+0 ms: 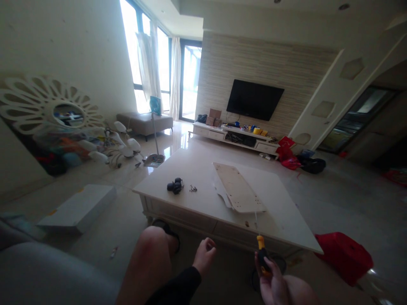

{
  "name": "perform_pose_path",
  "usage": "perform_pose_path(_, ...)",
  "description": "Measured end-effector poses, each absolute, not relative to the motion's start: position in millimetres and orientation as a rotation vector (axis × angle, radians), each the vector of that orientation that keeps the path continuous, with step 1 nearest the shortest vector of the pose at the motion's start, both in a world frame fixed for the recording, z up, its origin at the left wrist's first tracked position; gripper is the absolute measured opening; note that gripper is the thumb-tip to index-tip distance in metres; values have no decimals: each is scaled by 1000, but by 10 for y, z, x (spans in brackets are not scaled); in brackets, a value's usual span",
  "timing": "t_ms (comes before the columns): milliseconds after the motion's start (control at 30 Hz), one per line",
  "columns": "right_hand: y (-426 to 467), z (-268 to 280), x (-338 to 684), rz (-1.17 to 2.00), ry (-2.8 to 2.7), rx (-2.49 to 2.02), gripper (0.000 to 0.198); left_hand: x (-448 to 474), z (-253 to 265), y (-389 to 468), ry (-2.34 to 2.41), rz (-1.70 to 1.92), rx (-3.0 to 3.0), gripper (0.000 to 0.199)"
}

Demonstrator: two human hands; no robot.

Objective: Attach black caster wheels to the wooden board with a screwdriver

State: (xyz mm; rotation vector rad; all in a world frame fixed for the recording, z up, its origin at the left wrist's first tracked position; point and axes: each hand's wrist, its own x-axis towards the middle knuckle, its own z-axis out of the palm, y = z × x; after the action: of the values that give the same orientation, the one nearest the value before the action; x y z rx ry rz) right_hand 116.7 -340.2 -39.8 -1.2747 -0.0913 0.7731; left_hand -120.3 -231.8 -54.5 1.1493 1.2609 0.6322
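Well to the left of your hands, a long white box (79,207) lies on the floor. Ahead and left of your left hand, a cluster of dark rounded parts (174,185) sits on the white surface (190,165), with a small pile of screws (193,189) just beside it, probably gathered so that they don't scatter. Your hands are apart. Your left hand (205,256) hangs short of the surface's near edge, fingers curled (whether they hide anything small, I cannot tell). Ahead and right of it, a flat pale panel (238,186) lies with its holes facing up, likely to keep them in reach. Your right hand (270,271) is closed around the handle of a yellow-and-black screwdriver (261,245), its shaft pointing away from you toward the panel's near end, seemingly for control; contact is unclear. Farther right, a red bulky item (345,256) stands beside the surface.
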Motion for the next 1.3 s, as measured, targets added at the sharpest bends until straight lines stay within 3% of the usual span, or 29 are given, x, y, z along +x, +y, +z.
perform_pose_path(133,-3519,-577,1020,1002,-64,-1247,57,-1047,-601,-2405,1188,613,1116,18)
perform_pose_path(233,-3564,-803,850,967,-119,-1289,51,-948,-694,-2470,1084,576,1117,20)
perform_pose_path(500,-3393,-697,560,1124,-116,-1165,63,-1018,-839,-2513,1105,612,1076,54)
perform_pose_path(767,-3359,-558,332,1212,-172,-1210,56,-1310,-697,-2357,995,636,1001,81)
perform_pose_path(1167,-3335,-508,232,1249,-190,-1237,56,-1126,-799,-2384,914,742,756,100)
perform_pose_path(1300,-3324,-517,227,1260,-173,-1273,51,-1132,-855,-2360,866,763,823,93)
